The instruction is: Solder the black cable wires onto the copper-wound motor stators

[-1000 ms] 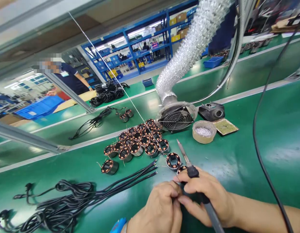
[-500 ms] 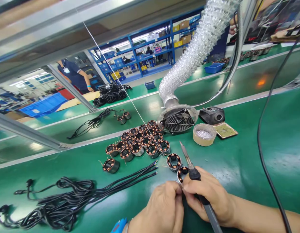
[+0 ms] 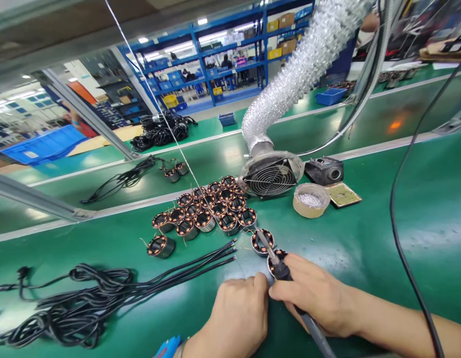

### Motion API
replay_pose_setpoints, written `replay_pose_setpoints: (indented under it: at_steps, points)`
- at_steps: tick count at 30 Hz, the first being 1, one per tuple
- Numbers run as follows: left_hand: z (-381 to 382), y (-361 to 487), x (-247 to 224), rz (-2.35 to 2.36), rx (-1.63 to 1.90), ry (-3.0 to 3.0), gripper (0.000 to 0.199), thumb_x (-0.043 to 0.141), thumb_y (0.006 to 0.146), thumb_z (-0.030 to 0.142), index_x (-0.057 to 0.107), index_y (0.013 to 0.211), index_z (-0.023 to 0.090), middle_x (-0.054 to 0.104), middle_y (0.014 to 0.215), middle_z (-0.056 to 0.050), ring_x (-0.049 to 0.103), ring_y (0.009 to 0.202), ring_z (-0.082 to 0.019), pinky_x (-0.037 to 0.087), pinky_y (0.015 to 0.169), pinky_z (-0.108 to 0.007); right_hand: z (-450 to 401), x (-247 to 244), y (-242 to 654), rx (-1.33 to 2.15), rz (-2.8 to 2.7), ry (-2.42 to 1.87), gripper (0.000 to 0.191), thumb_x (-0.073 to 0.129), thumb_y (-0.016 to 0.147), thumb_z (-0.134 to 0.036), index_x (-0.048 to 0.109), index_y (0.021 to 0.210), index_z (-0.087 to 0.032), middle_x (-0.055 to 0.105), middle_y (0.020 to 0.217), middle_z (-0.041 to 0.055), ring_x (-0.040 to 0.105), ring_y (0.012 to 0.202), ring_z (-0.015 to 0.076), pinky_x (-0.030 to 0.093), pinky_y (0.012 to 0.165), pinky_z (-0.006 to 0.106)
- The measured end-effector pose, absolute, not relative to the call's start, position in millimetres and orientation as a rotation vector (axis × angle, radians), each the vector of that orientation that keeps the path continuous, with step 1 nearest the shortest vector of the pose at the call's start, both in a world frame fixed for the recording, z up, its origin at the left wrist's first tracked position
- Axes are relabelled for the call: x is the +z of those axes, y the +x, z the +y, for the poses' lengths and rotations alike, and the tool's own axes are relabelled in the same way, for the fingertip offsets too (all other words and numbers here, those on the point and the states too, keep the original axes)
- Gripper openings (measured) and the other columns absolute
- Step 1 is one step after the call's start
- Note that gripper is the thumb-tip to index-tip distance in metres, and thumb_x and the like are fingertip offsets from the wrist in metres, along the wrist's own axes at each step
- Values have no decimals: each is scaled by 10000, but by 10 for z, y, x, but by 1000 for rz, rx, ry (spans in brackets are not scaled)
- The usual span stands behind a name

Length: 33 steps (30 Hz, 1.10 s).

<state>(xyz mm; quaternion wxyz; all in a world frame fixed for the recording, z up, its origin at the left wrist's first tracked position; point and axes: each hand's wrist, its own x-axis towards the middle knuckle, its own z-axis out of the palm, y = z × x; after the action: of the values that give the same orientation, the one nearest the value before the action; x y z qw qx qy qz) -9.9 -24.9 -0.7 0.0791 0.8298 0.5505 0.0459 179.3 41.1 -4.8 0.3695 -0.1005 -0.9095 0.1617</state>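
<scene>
My right hand (image 3: 320, 296) grips a soldering iron (image 3: 281, 271), its metal tip angled up and left over a copper-wound stator (image 3: 263, 242). Another stator (image 3: 270, 263) lies partly hidden beneath the iron and my right fingers. Close beside it my left hand (image 3: 240, 313) is closed with its knuckles up; whatever its fingers pinch is hidden. A thin wire rises just above that hand. Several more stators (image 3: 204, 220) stand grouped behind. On the left, a bundle of black power cords (image 3: 92, 298) points its stripped ends toward the stators.
A fume extractor fan (image 3: 270, 176) on a silver duct (image 3: 286, 79) stands behind the stators. To its right are a round tub of silvery bits (image 3: 311, 200), a black holder (image 3: 325, 170) and a sponge tray (image 3: 344, 194). A black cable (image 3: 396, 219) hangs at right.
The iron's tip has swung left and down, over a stator. My left hand has turned and drawn slightly left, apart from the right fingers. The whole view has shifted a little.
</scene>
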Motion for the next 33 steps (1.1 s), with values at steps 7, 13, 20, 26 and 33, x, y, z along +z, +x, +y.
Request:
replay_pose_setpoints:
  at_steps: [7,13,20,26,33]
  points:
    - [-189,-146,-46,1619,238,2014,169,404,973,298,545,937,213,622,628,19,612,591,-180,347,555,-266,763,-86,2098,579,-2169,-725,272,520,835,-75,491,1071,-208,617,868,15,588,724,123,488,676,233]
    - [-84,-166,-222,1681,411,2015,149,515,924,314,572,997,196,633,667,13,578,580,-171,342,559,-264,697,-40,2121,1133,-2236,-684,348,517,794,-63,435,1085,-236,634,822,-34,614,659,92,510,627,191]
    - [-38,-206,-114,1607,524,1887,213,430,957,315,604,921,198,501,574,47,502,543,-137,323,552,-245,685,-106,2096,823,-2266,-542,320,556,738,-68,499,1020,-210,589,855,8,561,739,132,489,672,245]
    - [-28,-142,-118,1651,531,1833,256,489,922,360,598,1055,170,367,546,75,406,510,-132,265,532,-248,685,-209,2050,761,-2253,-500,445,539,762,-53,452,1180,-179,584,1215,122,577,1129,204,486,952,327]
    - [62,-253,-68,1450,501,1587,287,492,914,397,590,780,163,340,543,69,301,510,-100,218,500,-238,572,-246,1982,740,-2309,-483,478,726,736,-235,473,1141,-203,617,937,54,564,808,198,503,694,333]
